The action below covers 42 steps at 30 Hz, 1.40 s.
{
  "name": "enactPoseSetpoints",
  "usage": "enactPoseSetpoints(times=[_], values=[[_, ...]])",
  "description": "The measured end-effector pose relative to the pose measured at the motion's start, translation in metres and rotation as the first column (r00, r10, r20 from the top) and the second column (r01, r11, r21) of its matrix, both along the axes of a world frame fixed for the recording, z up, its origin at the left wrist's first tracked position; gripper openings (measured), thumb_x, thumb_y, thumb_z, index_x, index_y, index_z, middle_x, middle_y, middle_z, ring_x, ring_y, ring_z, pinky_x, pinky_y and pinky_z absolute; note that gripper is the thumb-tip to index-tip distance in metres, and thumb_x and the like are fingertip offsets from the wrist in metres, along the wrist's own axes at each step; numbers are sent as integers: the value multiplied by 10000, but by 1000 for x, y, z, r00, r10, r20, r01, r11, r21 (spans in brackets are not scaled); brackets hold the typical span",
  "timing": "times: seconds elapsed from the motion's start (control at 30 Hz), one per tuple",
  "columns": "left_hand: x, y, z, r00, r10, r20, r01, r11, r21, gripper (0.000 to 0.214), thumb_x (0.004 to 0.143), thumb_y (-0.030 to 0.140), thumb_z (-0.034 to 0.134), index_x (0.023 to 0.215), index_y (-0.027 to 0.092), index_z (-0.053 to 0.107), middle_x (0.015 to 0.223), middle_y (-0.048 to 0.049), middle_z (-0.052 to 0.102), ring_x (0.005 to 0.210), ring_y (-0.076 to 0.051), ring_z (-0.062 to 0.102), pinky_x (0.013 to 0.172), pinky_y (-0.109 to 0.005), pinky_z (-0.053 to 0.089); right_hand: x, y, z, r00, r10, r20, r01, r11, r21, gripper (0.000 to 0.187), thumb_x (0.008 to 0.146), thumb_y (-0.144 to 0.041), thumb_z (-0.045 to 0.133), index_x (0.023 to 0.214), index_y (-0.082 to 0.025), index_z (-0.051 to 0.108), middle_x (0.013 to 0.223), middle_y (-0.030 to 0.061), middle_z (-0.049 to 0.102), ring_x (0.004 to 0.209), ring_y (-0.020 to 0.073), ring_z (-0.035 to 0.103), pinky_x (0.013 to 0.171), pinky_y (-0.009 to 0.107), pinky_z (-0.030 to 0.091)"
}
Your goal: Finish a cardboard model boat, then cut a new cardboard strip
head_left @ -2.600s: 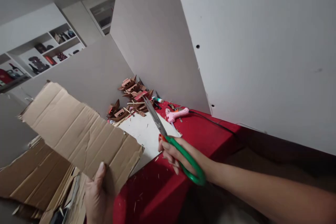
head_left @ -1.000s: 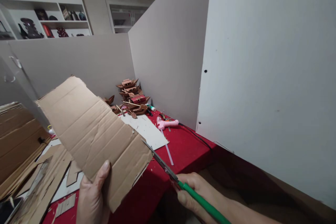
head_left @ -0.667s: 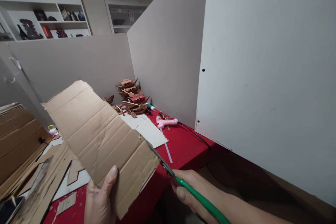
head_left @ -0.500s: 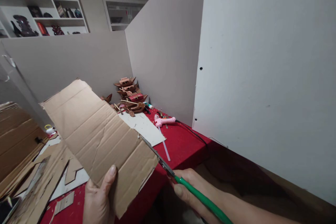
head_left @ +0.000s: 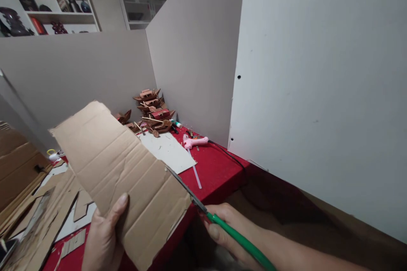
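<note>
A long piece of brown corrugated cardboard [head_left: 127,169] slants across the middle, raised above the table. My left hand [head_left: 106,233] grips its lower left edge, thumb on the top face and fingers hidden beneath. My right hand [head_left: 229,228] is closed around green-handled scissors [head_left: 235,233]. Their dark metal blade lies along the right edge of the cardboard; the other blade is hidden, so I cannot tell how far they are apart.
Behind stands a stack of small brown wooden model boats [head_left: 154,110]. A pink glue gun [head_left: 195,142] with a glue stick rests on the red tablecloth [head_left: 219,173], near a white board [head_left: 168,150]. Cardboard scraps [head_left: 63,194] lie left. A grey-white panel [head_left: 318,93] rises on the right.
My left hand and the lower part of the cardboard have shifted slightly left. The scissors stay at the same edge. The whole view has moved a little.
</note>
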<state>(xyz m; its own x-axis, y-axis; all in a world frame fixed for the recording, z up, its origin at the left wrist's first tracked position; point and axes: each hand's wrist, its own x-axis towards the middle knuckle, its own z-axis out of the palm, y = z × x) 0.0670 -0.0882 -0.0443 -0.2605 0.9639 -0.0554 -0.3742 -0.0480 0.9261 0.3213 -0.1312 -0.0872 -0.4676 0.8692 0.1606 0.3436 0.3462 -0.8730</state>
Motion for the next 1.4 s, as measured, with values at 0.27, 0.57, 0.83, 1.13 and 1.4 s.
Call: enactPoseSetpoints(times=[0.27, 0.57, 0.83, 1.13, 1.4], values=[[7, -10, -3, 1000, 17, -21, -17, 1000, -9, 794, 496, 293, 855, 1237, 215, 581, 1024, -78, 717, 916, -294, 680, 809, -363, 557, 3, 2, 7, 1000, -7, 21, 6, 1000, 15, 559, 849, -696, 361, 712, -159, 431, 609, -44, 320, 554, 85, 286, 469, 211, 255], [8, -18, -7, 1000, 4, -25, -5, 998, -61, 754, 497, 314, 856, 1195, 199, 593, 1027, -82, 718, 964, -298, 664, 797, -350, 556, 0, 0, 3, 997, -24, -78, 20, 999, -50, 571, 772, -730, 468, 654, -175, 406, 567, -54, 287, 533, 82, 266, 448, 206, 250], [11, -27, -15, 1000, -16, -5, 16, 993, -113, 823, 484, 314, 865, 1237, 187, 559, 1031, -99, 713, 970, -311, 660, 745, -341, 572, 0, -2, 5, 995, 3, -101, -9, 998, -59, 584, 792, -709, 457, 646, -145, 488, 603, -31, 349, 575, 102, 330, 529, 222, 347], [18, -33, -5, 1000, -18, 17, 20, 990, -139, 908, 459, 336, 860, 1293, 193, 530, 996, -95, 726, 932, -335, 670, 827, -396, 543, -5, -4, -7, 978, 16, -210, -38, 995, -98, 610, 780, -739, 438, 649, -144, 470, 606, -37, 300, 575, 92, 280, 514, 212, 316], [14, -32, -24, 999, 5, -41, -11, 990, -137, 844, 504, 352, 848, 1272, 184, 542, 1015, -105, 718, 990, -335, 648, 799, -384, 551, -2, -2, -1, 982, 57, -180, -74, 994, -85, 611, 794, -735, 418, 661, -142, 468, 601, -43, 285, 552, 81, 250, 458, 205, 244]])
